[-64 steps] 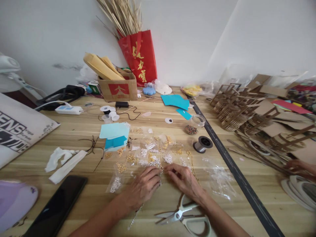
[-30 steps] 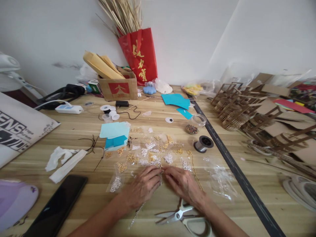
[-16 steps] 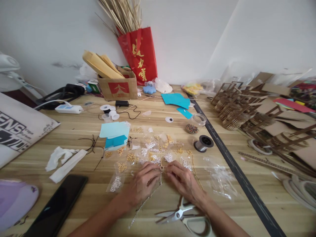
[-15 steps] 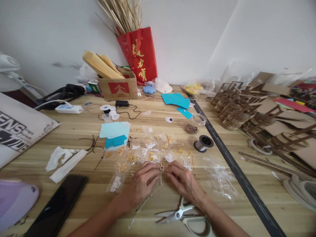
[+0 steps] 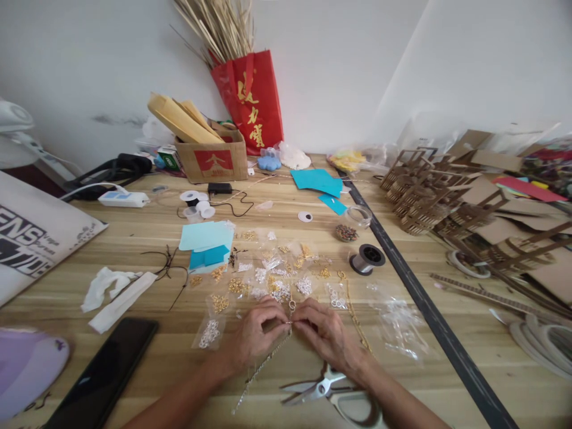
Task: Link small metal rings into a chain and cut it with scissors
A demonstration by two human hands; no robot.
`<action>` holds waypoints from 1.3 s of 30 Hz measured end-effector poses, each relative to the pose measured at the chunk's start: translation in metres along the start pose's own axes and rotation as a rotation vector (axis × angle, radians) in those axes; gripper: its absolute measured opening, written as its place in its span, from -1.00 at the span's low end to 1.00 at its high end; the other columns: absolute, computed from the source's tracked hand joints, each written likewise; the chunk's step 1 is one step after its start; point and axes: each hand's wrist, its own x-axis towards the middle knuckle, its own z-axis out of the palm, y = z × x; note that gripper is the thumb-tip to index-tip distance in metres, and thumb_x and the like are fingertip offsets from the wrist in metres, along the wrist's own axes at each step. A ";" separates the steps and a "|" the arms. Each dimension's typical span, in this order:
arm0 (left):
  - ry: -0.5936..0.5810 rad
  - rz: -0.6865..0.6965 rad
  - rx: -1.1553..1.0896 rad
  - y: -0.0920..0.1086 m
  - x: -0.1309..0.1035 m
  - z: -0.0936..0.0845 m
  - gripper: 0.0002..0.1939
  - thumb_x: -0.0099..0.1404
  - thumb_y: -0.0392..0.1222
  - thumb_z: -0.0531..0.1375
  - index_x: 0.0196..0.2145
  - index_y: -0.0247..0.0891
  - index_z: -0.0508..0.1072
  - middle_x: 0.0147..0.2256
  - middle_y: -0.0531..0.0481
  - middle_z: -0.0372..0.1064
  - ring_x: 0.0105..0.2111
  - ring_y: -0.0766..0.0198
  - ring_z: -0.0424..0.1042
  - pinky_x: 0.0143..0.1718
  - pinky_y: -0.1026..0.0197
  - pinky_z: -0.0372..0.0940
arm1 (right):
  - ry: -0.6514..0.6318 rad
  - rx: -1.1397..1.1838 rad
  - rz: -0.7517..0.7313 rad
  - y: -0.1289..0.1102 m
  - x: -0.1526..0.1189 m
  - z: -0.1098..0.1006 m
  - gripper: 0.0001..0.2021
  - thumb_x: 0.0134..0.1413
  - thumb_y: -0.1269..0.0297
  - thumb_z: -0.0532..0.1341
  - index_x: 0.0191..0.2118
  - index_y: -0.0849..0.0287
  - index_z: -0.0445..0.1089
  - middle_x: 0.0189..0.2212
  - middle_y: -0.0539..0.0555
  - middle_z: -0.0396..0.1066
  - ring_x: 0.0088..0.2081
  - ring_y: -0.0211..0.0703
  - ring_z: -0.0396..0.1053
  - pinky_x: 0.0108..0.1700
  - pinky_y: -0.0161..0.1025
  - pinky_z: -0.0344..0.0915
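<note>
A thin silver chain (image 5: pixel 267 361) runs from between my hands down toward the lower left of the wooden table. My left hand (image 5: pixel 260 329) pinches it near its upper end, just below a small ring (image 5: pixel 292 305). From the other side my right hand (image 5: pixel 325 329) pinches at the same spot, fingertips meeting the left ones. A gold chain (image 5: pixel 354 316) lies to the right of my right hand. Scissors (image 5: pixel 328 387) with pale handles rest partly open beneath my right wrist. Beyond my fingers lie small bags of silver rings (image 5: pixel 208 333) and gold findings (image 5: pixel 220 302).
Wire spool (image 5: pixel 367 260) and a dish of beads (image 5: pixel 347 232) stand at the right, beside a dark strip (image 5: pixel 415 292). Left are a black phone (image 5: pixel 105 372) and blue cards (image 5: pixel 206 235). Wooden basket models (image 5: pixel 420 190) crowd the far right. A red bag (image 5: pixel 257 101) stands behind.
Both hands have come together, fingertips now meeting on the chain just below the ring. Half a second ago they were apart, on either side of the ring.
</note>
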 end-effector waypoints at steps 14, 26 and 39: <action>0.068 -0.025 0.058 -0.001 0.004 -0.006 -0.79 0.23 -0.16 0.21 -0.52 -0.28 0.43 -0.50 0.00 0.42 -0.42 0.26 0.39 -0.35 0.22 0.29 | -0.033 -0.073 0.082 0.003 0.000 0.000 -0.89 0.22 0.43 0.07 -0.30 0.15 0.31 -0.36 0.04 0.36 -0.36 -0.22 0.35 -0.31 -0.33 0.28; 0.065 -0.027 0.034 -0.002 0.004 -0.008 -0.87 0.22 -0.25 0.19 -0.47 -0.27 0.48 -0.46 -0.01 0.48 -0.41 0.25 0.43 -0.35 0.22 0.32 | -0.002 -0.079 0.116 0.005 0.002 -0.002 -0.88 0.21 0.41 0.08 -0.33 0.16 0.33 -0.39 0.03 0.35 -0.39 -0.24 0.34 -0.36 -0.34 0.25; 0.049 -0.064 0.010 -0.004 0.004 -0.008 -0.89 0.21 -0.34 0.18 -0.43 -0.30 0.50 -0.43 -0.04 0.48 -0.37 0.24 0.43 -0.30 0.23 0.29 | 0.026 0.027 0.239 0.008 0.002 -0.004 -0.92 0.14 0.41 0.12 -0.34 0.19 0.34 -0.49 -0.03 0.31 -0.46 -0.29 0.26 -0.42 -0.37 0.16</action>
